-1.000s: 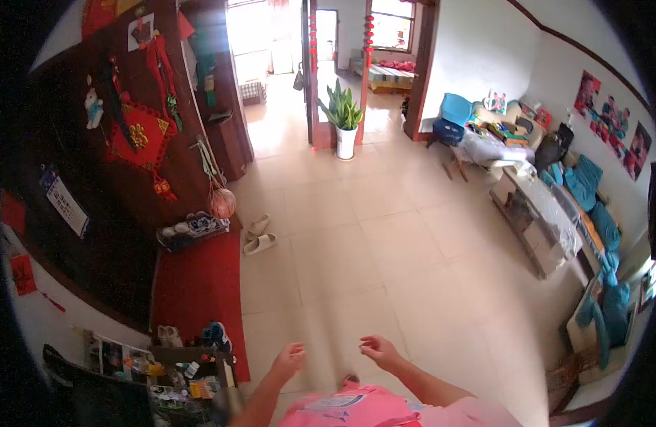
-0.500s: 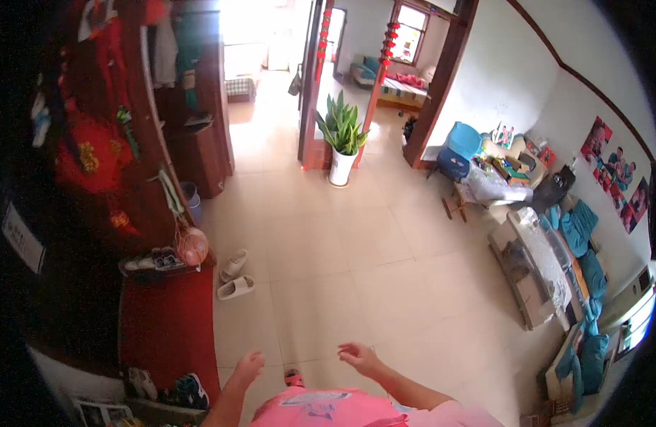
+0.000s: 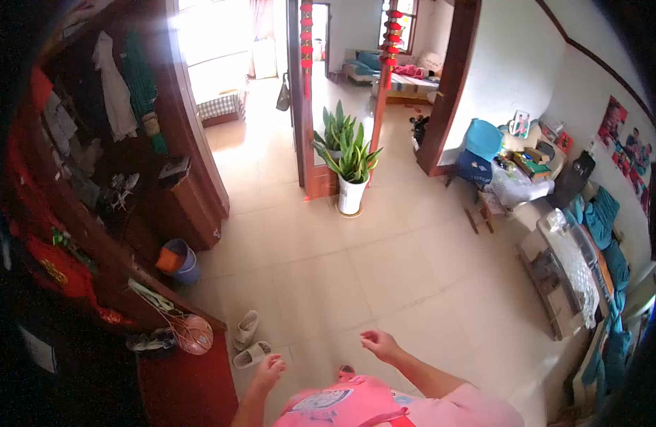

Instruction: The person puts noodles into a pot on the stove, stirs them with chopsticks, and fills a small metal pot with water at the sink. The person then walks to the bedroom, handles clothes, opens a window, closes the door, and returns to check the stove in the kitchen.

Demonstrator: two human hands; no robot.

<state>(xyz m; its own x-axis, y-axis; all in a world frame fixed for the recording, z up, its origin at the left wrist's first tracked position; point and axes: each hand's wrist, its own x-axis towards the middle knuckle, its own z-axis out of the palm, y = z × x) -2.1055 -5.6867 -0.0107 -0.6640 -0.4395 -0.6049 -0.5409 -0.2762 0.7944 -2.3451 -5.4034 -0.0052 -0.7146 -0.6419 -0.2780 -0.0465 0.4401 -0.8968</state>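
Note:
My left hand (image 3: 270, 368) hangs in the air at the lower middle of the view, its fingers loosely curled and nothing in them. A pair of light slippers (image 3: 252, 354) lies on the floor just past it in the picture. My right hand (image 3: 381, 345) floats over the tiles with the fingers slightly bent and apart, touching nothing. Between my arms is the pink top (image 3: 342, 402) I wear, and the tip of one shoe (image 3: 346, 371) shows beyond it.
A snake plant in a white pot (image 3: 351, 196) stands ahead by a wooden divider. On the left are a cabinet (image 3: 193, 206), a bucket (image 3: 180, 262), a bagged ball (image 3: 193, 334) and a red mat (image 3: 189, 384). A plastic-covered table (image 3: 563, 277) and chair (image 3: 477, 149) line the right.
My view has moved forward and turned slightly. The plant, slippers and table now appear nearer and lower, and the bucket shows more fully. Both hands stay raised and hold nothing.

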